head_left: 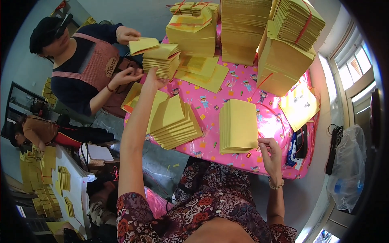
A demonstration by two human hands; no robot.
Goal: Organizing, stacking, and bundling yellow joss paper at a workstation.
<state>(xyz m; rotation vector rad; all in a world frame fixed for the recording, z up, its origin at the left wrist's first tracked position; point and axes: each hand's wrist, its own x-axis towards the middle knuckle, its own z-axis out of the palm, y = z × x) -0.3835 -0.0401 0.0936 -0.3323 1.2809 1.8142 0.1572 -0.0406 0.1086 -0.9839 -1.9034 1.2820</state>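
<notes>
My left hand reaches far across the pink table. Its fingers are closed on the near edge of a thick stack of folded yellow paper. My right hand is beside the lower right corner of another yellow paper stack, thumb and forefinger pinched at its edge. Between my arms lies a fanned pile of folded yellow paper. Across the table, a person in a checked apron holds a folded yellow piece over the far stack; their other hand is near its left side.
Tall yellow paper piles tied with red string stand at the table's back. Flat yellow sheets lie mid-table. Red string loops at the right, near a dark flat object. A clear plastic bag hangs by the window. Another person works left.
</notes>
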